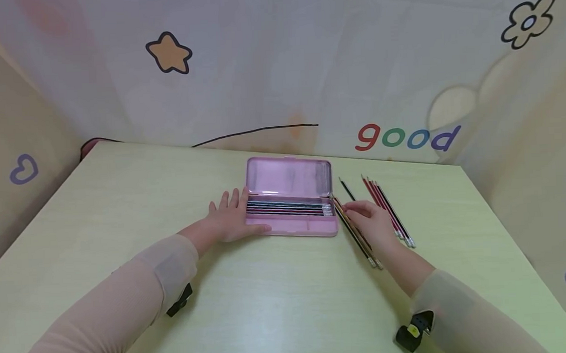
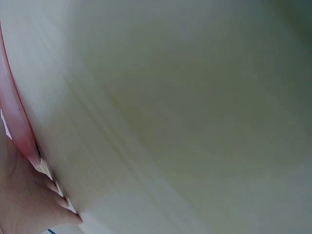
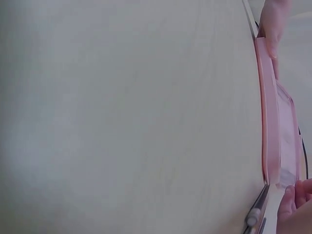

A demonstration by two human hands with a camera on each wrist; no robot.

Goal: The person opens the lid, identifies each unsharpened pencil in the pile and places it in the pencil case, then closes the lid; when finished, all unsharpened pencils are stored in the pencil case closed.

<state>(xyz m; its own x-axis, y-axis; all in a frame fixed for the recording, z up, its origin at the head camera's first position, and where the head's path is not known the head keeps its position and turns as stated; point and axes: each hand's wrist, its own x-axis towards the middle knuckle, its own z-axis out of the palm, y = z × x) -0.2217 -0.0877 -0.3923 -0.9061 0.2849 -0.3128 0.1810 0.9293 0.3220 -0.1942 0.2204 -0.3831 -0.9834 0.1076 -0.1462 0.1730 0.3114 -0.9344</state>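
Observation:
A pink pencil case [image 1: 290, 228] lies with its lid raised at the back and several pencils [image 1: 289, 208] lying lengthwise inside. My left hand [image 1: 228, 221] rests against its left end, fingers straight and spread, thumb along the front edge. Just right of the case is my right hand [image 1: 372, 225], fingers bent and thumb and index tips together. Those tips overlap a few dark and gold pencils [image 1: 359, 244] slanting on the table in the head view; I cannot tell whether they pinch one. The right wrist view shows the pencil ends [image 3: 253, 216] beside the case's corner.
Right of my right hand, several red and dark pencils [image 1: 384, 203] lie side by side, with one dark pencil [image 1: 345, 187] apart behind the fingers. The pale table [image 1: 269, 303] ends at a printed cloth backdrop [image 1: 278, 66]. Small black devices [image 1: 410, 337] are strapped at both wrists.

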